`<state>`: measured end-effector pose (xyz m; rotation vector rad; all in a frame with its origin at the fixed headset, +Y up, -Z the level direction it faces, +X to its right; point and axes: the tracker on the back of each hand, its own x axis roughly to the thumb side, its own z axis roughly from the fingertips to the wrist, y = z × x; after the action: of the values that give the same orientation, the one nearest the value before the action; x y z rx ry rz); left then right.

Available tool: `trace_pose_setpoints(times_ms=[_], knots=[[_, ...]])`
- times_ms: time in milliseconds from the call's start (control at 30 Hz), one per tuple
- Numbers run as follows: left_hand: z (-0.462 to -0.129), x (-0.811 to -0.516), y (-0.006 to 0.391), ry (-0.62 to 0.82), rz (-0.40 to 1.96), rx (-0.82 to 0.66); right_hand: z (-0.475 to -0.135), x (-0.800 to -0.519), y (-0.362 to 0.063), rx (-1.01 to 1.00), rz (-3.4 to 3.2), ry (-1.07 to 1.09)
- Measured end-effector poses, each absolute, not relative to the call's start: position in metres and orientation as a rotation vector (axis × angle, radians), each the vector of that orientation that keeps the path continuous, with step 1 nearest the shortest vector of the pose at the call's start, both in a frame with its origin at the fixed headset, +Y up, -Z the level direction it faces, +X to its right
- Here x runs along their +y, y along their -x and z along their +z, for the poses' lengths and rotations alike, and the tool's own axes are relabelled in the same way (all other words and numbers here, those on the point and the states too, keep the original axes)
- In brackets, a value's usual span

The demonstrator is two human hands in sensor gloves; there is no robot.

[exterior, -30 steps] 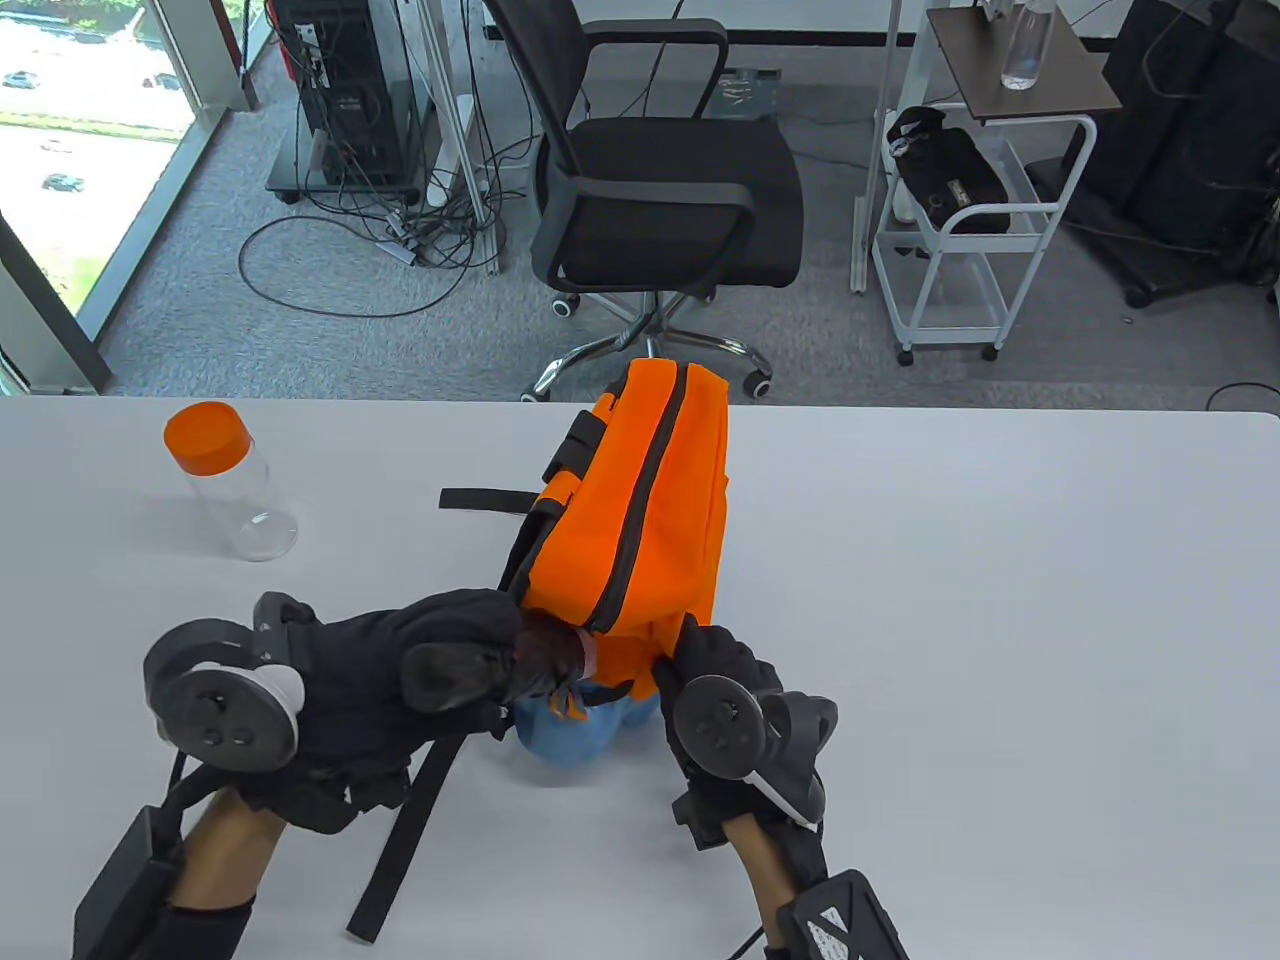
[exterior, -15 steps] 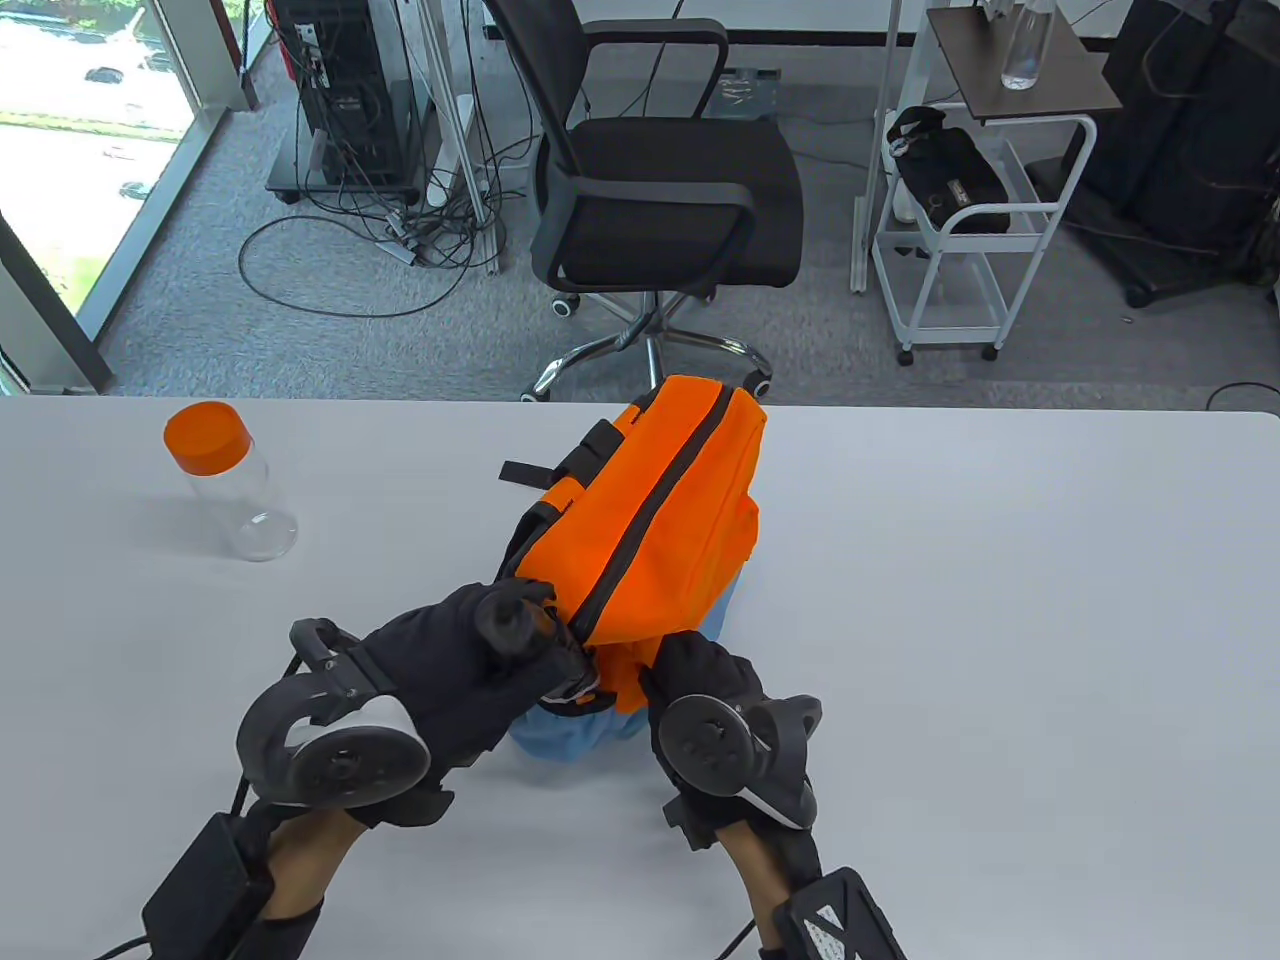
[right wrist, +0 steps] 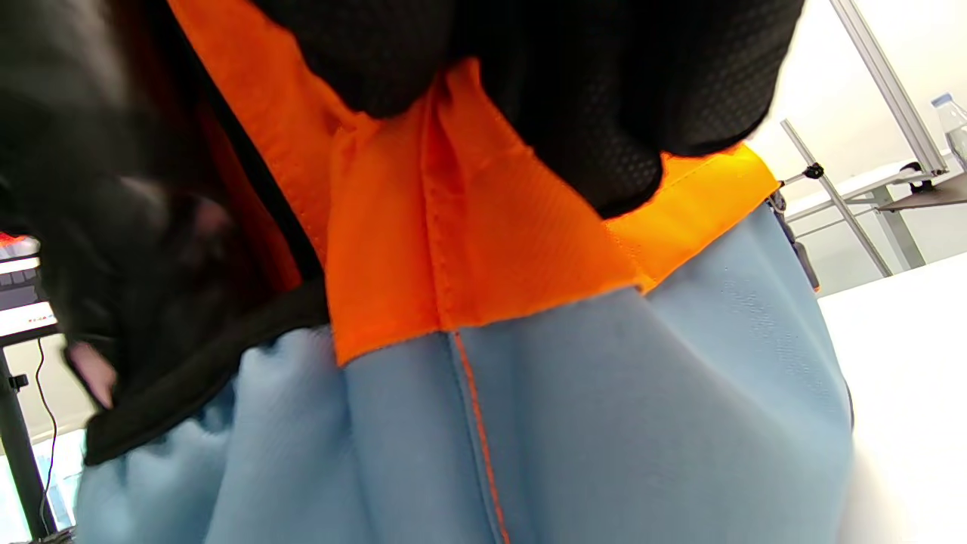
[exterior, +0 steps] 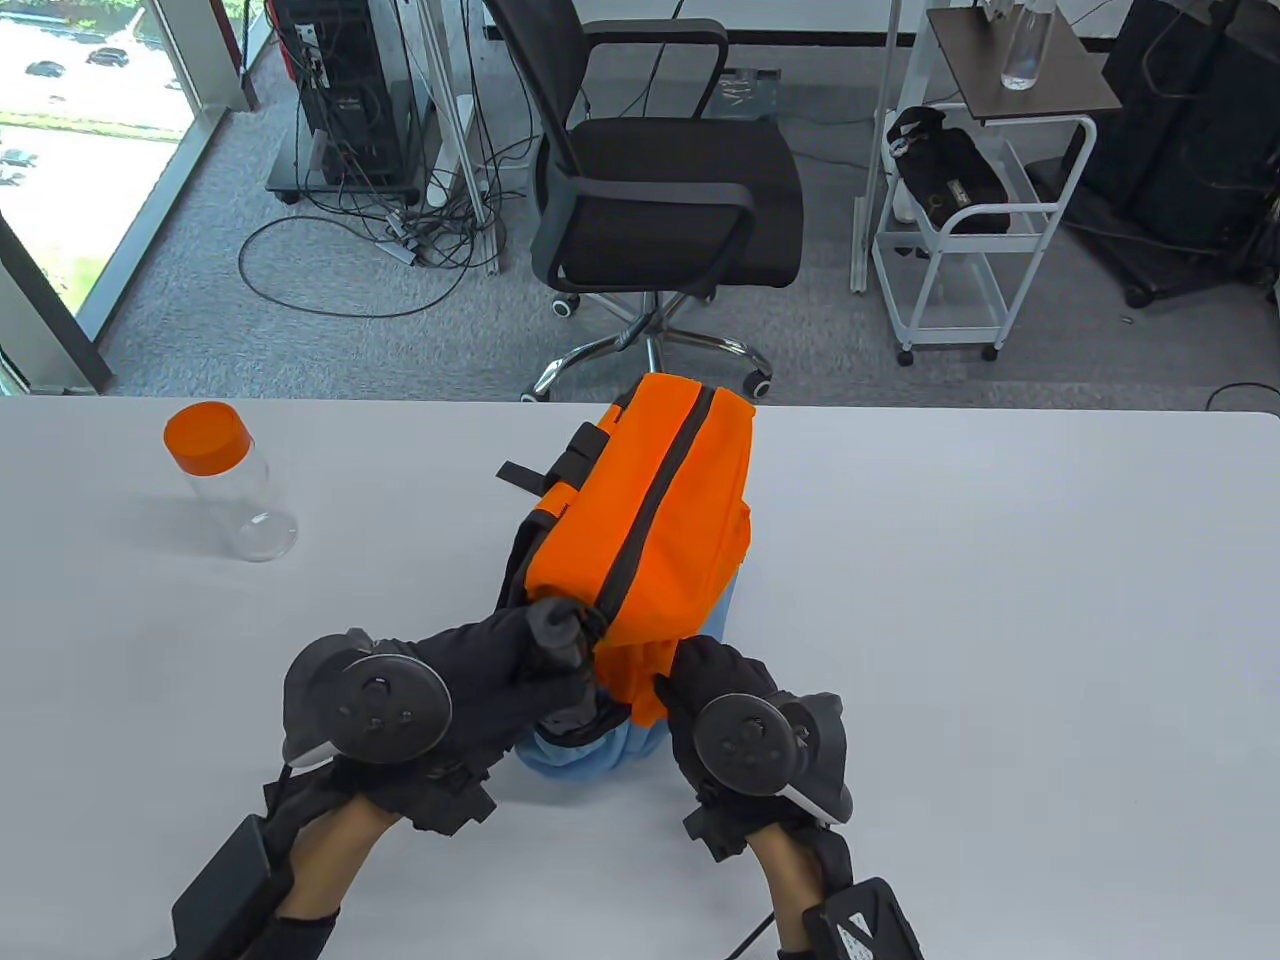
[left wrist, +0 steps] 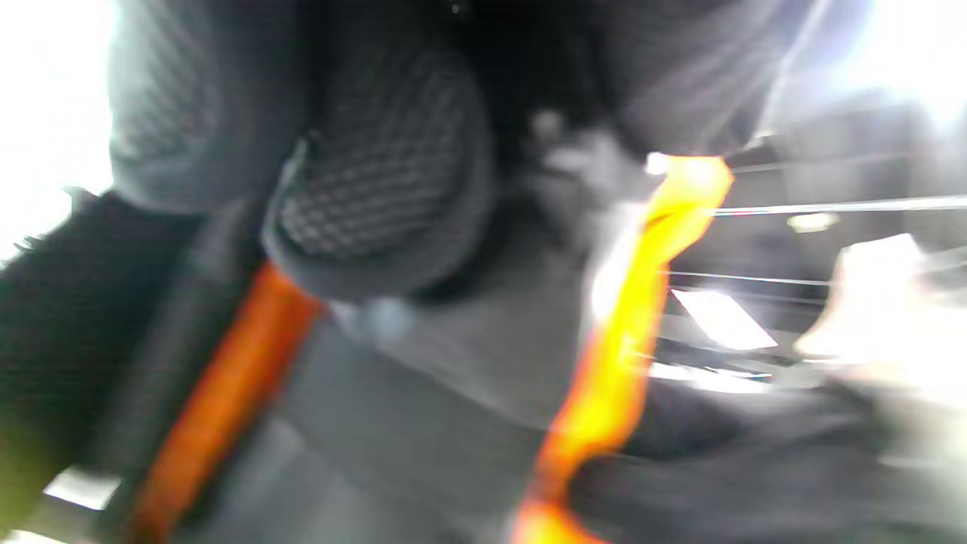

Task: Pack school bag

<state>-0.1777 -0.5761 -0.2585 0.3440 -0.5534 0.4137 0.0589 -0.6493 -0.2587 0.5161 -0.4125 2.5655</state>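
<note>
The school bag [exterior: 660,520], orange with a dark zipper along its top and a light-blue lower part, stands on the white table [exterior: 1000,600], its near end between my hands. My left hand [exterior: 570,632] grips the bag's near end where the zipper stops. My right hand [exterior: 685,668] grips the orange fabric at the near right corner. In the right wrist view my fingers [right wrist: 589,98] pinch a fold of the orange fabric [right wrist: 468,249] above the blue panel [right wrist: 604,415]. The left wrist view is blurred, with gloved fingers [left wrist: 378,174] against an orange edge [left wrist: 634,302].
A clear bottle with an orange lid [exterior: 225,480] stands on the table at the far left. A black office chair [exterior: 660,190] and a white trolley [exterior: 960,230] stand beyond the table's far edge.
My left hand has moved right and turned, closing in on the bag's near end. The bag's far end has swung right. The long black strap near my left wrist is out of sight.
</note>
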Motion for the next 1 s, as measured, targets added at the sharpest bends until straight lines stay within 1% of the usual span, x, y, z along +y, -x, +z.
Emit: trace_pose_setpoints(times_ms=[33, 100, 133, 167, 200, 233, 267, 300, 333, 367, 400, 467, 500, 533, 567, 600, 633, 667, 733, 800, 833, 867, 900, 933, 967, 1000], knots=[[-0.260, -0.587, 0.176, -0.326, 0.334, -0.499, -0.258, -0.649, -0.056, -0.396, 2.565, -0.527], [-0.263, -0.603, 0.175, -0.316, 0.312, -0.451, -0.257, -0.648, -0.050, -0.387, 2.573, -0.536], [-0.264, -0.610, 0.174, -0.297, 0.331, -0.464, -0.256, -0.648, -0.044, -0.395, 2.593, -0.533], [-0.262, -0.612, 0.173, -0.274, 0.367, -0.534, -0.256, -0.648, -0.042, -0.412, 2.608, -0.532], [-0.260, -0.611, 0.172, -0.261, 0.396, -0.571, -0.256, -0.648, -0.041, -0.418, 2.611, -0.532], [-0.247, -0.606, 0.168, -0.258, 0.434, -0.583, -0.256, -0.648, -0.041, -0.416, 2.613, -0.531], [-0.240, -0.607, 0.161, -0.287, 0.347, -0.595, -0.256, -0.647, -0.042, -0.401, 2.596, -0.539], [-0.242, -0.612, 0.160, -0.322, 0.292, -0.559, -0.256, -0.647, -0.042, -0.387, 2.589, -0.542], [-0.250, -0.623, 0.163, -0.345, 0.320, -0.491, -0.257, -0.649, -0.043, -0.354, 2.568, -0.533], [-0.255, -0.625, 0.164, -0.367, 0.359, -0.477, -0.256, -0.649, -0.044, -0.364, 2.549, -0.512], [-0.261, -0.624, 0.166, -0.285, 0.390, -0.455, -0.255, -0.648, -0.046, -0.356, 2.531, -0.504], [-0.263, -0.619, 0.168, -0.207, 0.391, -0.455, -0.255, -0.636, -0.054, -0.246, 2.544, -0.484], [-0.261, -0.617, 0.168, -0.176, 0.399, -0.448, -0.254, -0.628, -0.060, -0.236, 2.563, -0.435], [-0.258, -0.617, 0.168, -0.163, 0.408, -0.450, -0.252, -0.619, -0.067, -0.327, 2.559, -0.395], [-0.253, -0.617, 0.165, -0.152, 0.420, -0.455, -0.255, -0.599, -0.078, -0.656, 2.530, -0.291], [-0.250, -0.619, 0.163, -0.143, 0.417, -0.459, -0.256, -0.589, -0.083, -0.761, 2.507, -0.252], [-0.246, -0.623, 0.159, -0.116, 0.389, -0.469, -0.259, -0.575, -0.083, -0.813, 2.496, -0.251], [-0.242, -0.627, 0.153, -0.100, 0.342, -0.467, -0.262, -0.560, -0.078, -0.790, 2.581, -0.287], [-0.242, -0.629, 0.147, -0.109, 0.250, -0.462, -0.273, -0.543, -0.062, -0.744, 2.823, -0.375], [-0.247, -0.628, 0.147, -0.156, 0.250, -0.462, -0.287, -0.538, -0.045, -0.625, 3.110, -0.454], [-0.250, -0.627, 0.151, -0.188, 0.251, -0.484, -0.292, -0.536, -0.037, -0.611, 3.175, -0.511], [-0.254, -0.625, 0.157, -0.204, 0.263, -0.500, -0.291, -0.532, -0.032, -0.695, 3.099, -0.601], [-0.257, -0.623, 0.163, -0.184, 0.281, -0.478, -0.290, -0.527, -0.024, -0.759, 2.986, -0.694], [-0.263, -0.621, 0.174, -0.172, 0.284, -0.472, -0.288, -0.520, -0.018, -0.692, 2.993, -0.707], [-0.268, -0.619, 0.183, -0.175, 0.266, -0.452, -0.285, -0.516, -0.013, -0.565, 3.037, -0.706], [-0.274, -0.617, 0.193, -0.183, 0.232, -0.411, -0.282, -0.511, -0.007, -0.484, 3.059, -0.690]])
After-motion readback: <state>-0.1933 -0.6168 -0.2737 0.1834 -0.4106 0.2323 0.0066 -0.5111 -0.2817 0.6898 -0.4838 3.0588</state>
